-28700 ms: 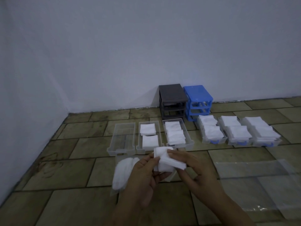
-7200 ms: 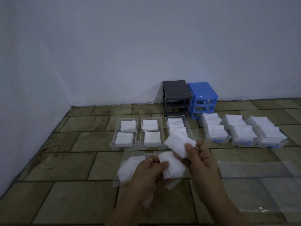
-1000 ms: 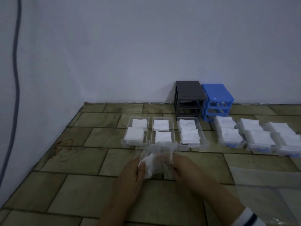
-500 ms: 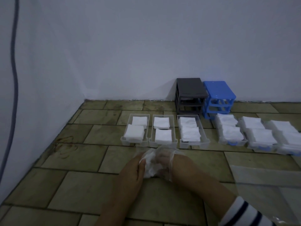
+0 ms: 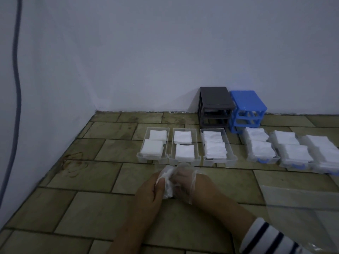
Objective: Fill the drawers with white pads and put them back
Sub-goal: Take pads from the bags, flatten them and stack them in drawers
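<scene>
While both hands meet at lower centre, the left hand (image 5: 149,191) pinches a clear bag (image 5: 183,180) of white pads (image 5: 167,182); the right hand (image 5: 185,184) reaches inside it, its grip unclear. Six drawers (image 5: 218,146) holding pads line the floor (image 5: 82,180) mid-frame, before the grey frame (image 5: 215,106) and the blue frame (image 5: 247,107).

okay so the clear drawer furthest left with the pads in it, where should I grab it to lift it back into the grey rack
Take the leftmost clear drawer by its two long side walls, coming from above with a hand on each. Its top is open and the pads lie loose, so keep it level. The grey rack stands behind.
</scene>
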